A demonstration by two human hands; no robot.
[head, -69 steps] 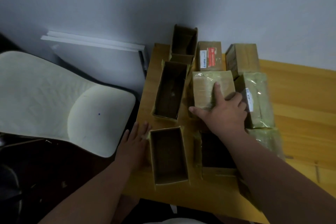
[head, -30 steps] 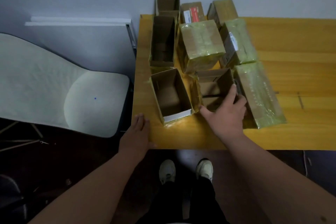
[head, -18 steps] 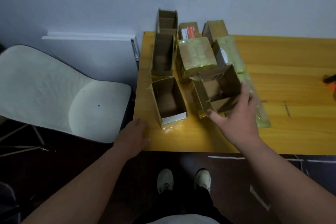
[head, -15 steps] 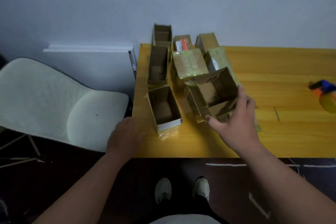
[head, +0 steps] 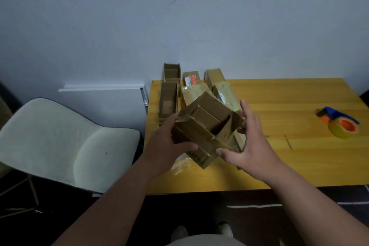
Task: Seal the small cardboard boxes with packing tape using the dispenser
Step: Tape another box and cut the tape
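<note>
Both hands, left hand (head: 169, 146) and right hand (head: 251, 142), have fingers curled round the open box (head: 205, 128), held tilted above the table (head: 279, 166). I judge flaps need folding next (tape dispenser (head: 339, 124) lies well apart).

Boxes (head: 199, 86) crowd the tabletop's (head: 279, 162) far left corner — tape dispenser (head: 339, 124) well right, chair (head: 60, 142) left of it.

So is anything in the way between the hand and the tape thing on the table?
Nothing visible. Bare table top lies between the right hand and the tape dispenser. But both hands are busy: the left hand and the right hold the open box up, so one must let go first.
</note>
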